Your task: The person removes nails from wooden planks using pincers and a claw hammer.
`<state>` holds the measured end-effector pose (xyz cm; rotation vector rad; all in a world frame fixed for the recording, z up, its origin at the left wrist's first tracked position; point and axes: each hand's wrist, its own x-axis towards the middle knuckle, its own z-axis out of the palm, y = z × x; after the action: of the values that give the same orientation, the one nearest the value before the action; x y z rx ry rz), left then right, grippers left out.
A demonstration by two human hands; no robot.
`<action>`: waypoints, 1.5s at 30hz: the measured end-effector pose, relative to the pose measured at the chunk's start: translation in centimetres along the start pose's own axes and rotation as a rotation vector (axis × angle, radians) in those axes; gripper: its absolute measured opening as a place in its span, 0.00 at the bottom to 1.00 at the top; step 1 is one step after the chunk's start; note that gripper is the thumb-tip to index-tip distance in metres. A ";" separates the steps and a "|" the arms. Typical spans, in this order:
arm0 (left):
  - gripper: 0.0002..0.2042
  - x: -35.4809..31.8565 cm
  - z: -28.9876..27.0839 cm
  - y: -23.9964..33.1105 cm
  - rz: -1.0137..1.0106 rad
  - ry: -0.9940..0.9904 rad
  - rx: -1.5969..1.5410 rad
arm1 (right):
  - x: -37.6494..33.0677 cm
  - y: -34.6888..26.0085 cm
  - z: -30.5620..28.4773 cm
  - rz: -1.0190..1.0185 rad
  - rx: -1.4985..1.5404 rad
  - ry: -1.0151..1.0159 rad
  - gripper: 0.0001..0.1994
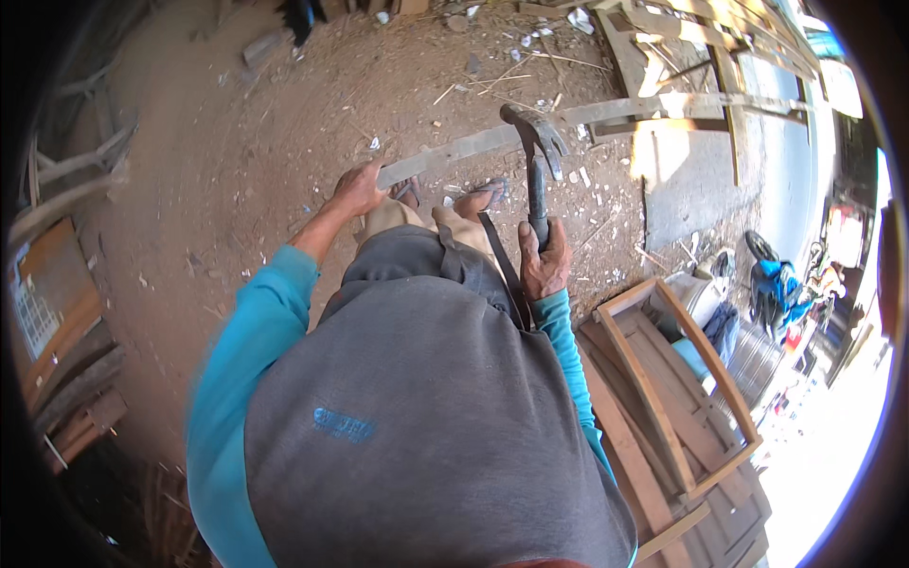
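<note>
Step in hand looks like hammer work on a long wooden plank (530, 128): right hand (543, 262) has its grip wrapped tight round the handle of a claw hammer (536, 161), head raised above the plank, claw pointing right and down. Left hand (358, 187) clamps the near end of the plank, fingers curled over its edge, steadying it. The plank runs from that hand up and right across the dirt ground (237, 161), its far end over a wooden frame (682, 104) in sunlight. Feet in sandals (483, 194) sit just below the plank (one partly hidden by the knee).

Next move, as a judgement: bring the hammer head down on the plank while the left hand holds it from shifting; needs aim, plank is narrow.

Pose: left arm stretched forward, teal sleeve; right forearm bent up, wrist cocked. Stacked wooden frames (663, 379) lie at right.
</note>
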<state>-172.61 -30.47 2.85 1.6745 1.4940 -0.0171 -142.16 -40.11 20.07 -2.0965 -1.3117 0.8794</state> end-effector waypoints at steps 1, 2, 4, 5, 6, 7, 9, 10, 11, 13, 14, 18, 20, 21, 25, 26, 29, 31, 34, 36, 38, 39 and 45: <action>0.25 0.1 0.1 0.1 -0.055 -0.031 0.024 | 0.3 1.0 0.0 0.005 -0.017 0.022 0.18; 0.25 0.0 0.0 0.2 -0.025 -0.042 0.037 | 0.5 2.0 -0.1 0.011 -0.033 0.044 0.18; 0.27 -0.4 -0.6 1.0 -0.037 -0.044 0.012 | 0.1 3.7 -0.5 0.107 -0.078 0.031 0.23; 0.27 -0.3 -0.6 1.4 -0.008 -0.052 0.027 | -0.2 5.1 -0.7 0.178 -0.093 0.000 0.24; 0.30 -0.3 -0.7 1.6 -0.046 -0.066 0.039 | -0.5 6.7 -0.6 0.245 -0.103 -0.036 0.26; 0.33 -0.3 -0.9 1.8 -0.085 -0.080 0.052 | -1.2 8.6 -0.2 0.314 -0.072 -0.029 0.29; 0.37 -0.2 -2.0 2.1 -0.052 -0.165 0.055 | -3.1 12.6 0.4 0.377 -0.112 -0.021 0.30; 0.40 0.0 -2.4 2.7 -0.053 -0.244 0.041 | -3.8 13.5 0.4 0.419 -0.096 -0.022 0.30; 0.40 0.7 -2.5 3.7 -0.049 -0.240 0.050 | -3.6 14.6 0.2 0.418 -0.086 -0.017 0.30; 0.45 1.1 -2.6 5.6 0.043 -0.112 0.200 | -4.1 15.3 -0.2 0.391 -0.070 0.025 0.30; 0.45 1.3 -2.3 6.7 0.041 -0.116 0.213 | -3.9 15.7 -0.3 0.397 -0.059 0.024 0.30; 0.45 4.2 -0.9 11.8 0.090 -0.087 0.206 | 0.6 11.4 -3.5 0.399 -0.014 0.034 0.26; 0.44 5.4 0.1 13.7 0.100 -0.089 0.203 | 2.0 10.8 -4.4 0.191 0.062 0.149 0.23; 0.43 6.0 0.6 14.5 0.024 -0.129 0.261 | 2.6 10.2 -5.1 0.158 0.051 0.156 0.20; 0.41 8.0 2.5 12.1 0.040 -0.086 0.253 | 4.7 11.5 -5.9 0.105 -0.092 0.051 0.12; 0.41 8.1 2.5 11.6 0.037 -0.086 0.255 | 4.8 12.3 -6.1 0.106 -0.090 0.049 0.12; 0.38 8.9 0.7 11.9 0.058 -0.131 0.229 | 6.2 13.3 -7.1 0.011 -0.273 -0.087 0.13; 0.36 9.5 -0.8 12.5 0.079 -0.344 0.058 | 7.3 13.9 -7.8 -0.086 -0.295 -0.112 0.14; 0.35 9.3 -1.9 13.4 0.080 -0.332 0.054 | 9.9 14.2 -8.6 -0.243 -0.342 -0.146 0.14; 0.37 9.6 -2.0 13.0 0.050 -0.356 0.040 | 12.8 14.8 -8.6 -0.405 -0.403 -0.140 0.14; 0.39 9.7 -2.0 13.1 0.075 -0.381 0.077 | 16.0 15.0 -7.9 -0.324 -0.453 -0.167 0.14; 0.39 9.9 -2.1 12.9 0.066 -0.377 0.072 | 17.9 15.0 -7.3 -0.256 -0.501 -0.176 0.15; 0.41 10.5 -0.6 10.4 0.015 -0.335 0.066 | 18.1 12.5 -8.2 -0.409 -0.469 -0.279 0.16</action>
<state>-161.52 -20.76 3.65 1.6405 1.2386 -0.3262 -122.91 -29.31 12.02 -1.9504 -2.1757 0.7515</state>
